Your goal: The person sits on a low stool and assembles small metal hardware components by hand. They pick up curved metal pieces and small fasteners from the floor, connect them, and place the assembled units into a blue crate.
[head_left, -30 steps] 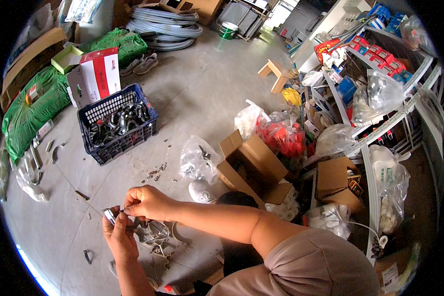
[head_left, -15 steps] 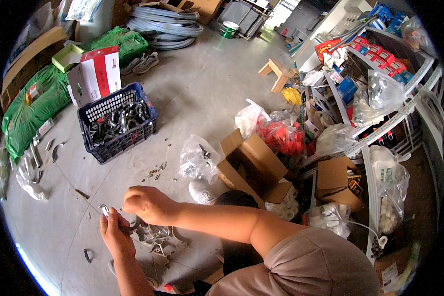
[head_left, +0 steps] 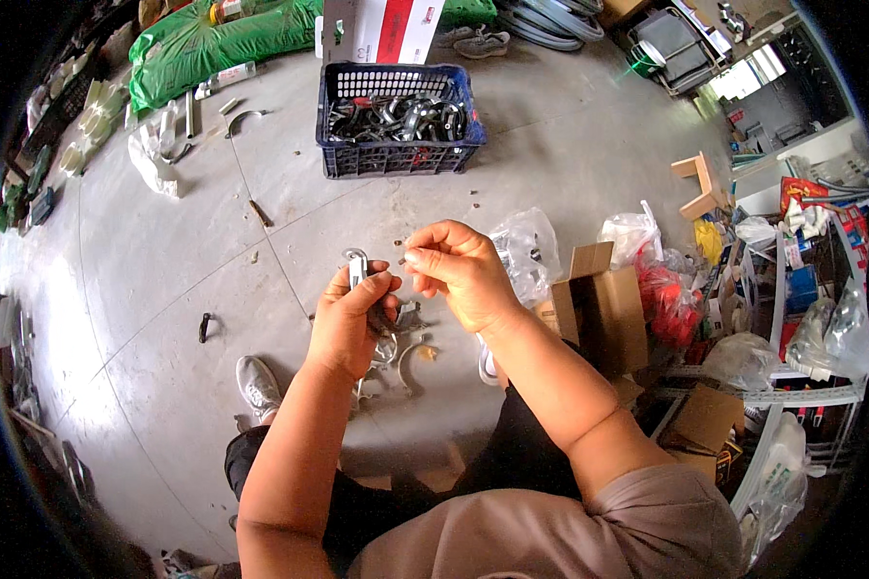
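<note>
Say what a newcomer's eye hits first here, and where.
Centre: the left hand grips a shiny metal piece, with the right hand close beside it; whether that one holds anything is unclear. Beyond them, top centre, sits a dark blue crate of metal parts. A bulging green sack lies upper left.

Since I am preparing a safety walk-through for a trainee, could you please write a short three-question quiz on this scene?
1. What colour is the plastic crate? A) Yellow B) Dark blue C) White
2. True or false: in this view, the small wooden stool stands farther to the right than the crate.
3. Fill in the blank: the shiny metal part with the curved end is held in the person's ____.

Key: 1 B; 2 true; 3 left hand.
</note>
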`<state>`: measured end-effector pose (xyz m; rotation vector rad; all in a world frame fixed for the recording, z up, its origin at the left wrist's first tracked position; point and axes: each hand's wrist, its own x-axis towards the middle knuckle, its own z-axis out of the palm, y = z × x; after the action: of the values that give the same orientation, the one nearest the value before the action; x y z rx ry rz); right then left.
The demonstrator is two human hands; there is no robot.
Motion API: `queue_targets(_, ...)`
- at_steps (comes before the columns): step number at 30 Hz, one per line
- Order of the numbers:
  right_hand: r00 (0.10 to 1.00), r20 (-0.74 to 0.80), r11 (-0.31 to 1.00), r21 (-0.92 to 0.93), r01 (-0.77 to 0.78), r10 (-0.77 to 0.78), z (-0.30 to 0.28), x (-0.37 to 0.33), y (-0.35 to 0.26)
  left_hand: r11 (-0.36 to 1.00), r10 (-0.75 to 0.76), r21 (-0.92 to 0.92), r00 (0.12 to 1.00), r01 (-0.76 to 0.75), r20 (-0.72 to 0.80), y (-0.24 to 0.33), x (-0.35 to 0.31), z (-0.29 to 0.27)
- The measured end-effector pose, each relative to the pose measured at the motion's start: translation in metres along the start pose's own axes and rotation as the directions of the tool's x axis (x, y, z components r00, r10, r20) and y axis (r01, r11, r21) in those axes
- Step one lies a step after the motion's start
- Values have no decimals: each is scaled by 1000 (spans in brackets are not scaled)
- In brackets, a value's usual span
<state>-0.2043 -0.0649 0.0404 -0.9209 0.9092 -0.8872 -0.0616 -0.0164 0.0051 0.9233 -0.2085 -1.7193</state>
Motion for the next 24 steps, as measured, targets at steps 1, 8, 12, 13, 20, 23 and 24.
queue_targets(1,1000,-9,1000,0,-7,7,1,0,0,1000,1,-11,1000,-1,12,0,0,0)
queue_targets(8,1000,21,998,62,-18,16,3,-1,-2,999,29,-43,998,-26,62,-6,3,-6)
queue_targets(12,998,61,999,-36,16,-14,5,-1,-1,998,21,-57,992,-15,121,-8,6,-6)
queue_targets(13,998,51,991,-131,28,-21,5,-1,0,999,5,-42,995,-1,98,-8,6,-6)
queue_targets(20,965,93,761,-598,252,-247,4,3,13,992,-8,-119,982,31,189,-10,5,-7)
queue_targets(23,921,145,648,-671,360,-361,3,4,16,992,-22,-113,974,49,228,-10,4,-7)
queue_targets(24,922,133,656,-666,355,-365,3,3,17,992,-23,-118,970,53,241,-10,3,-6)
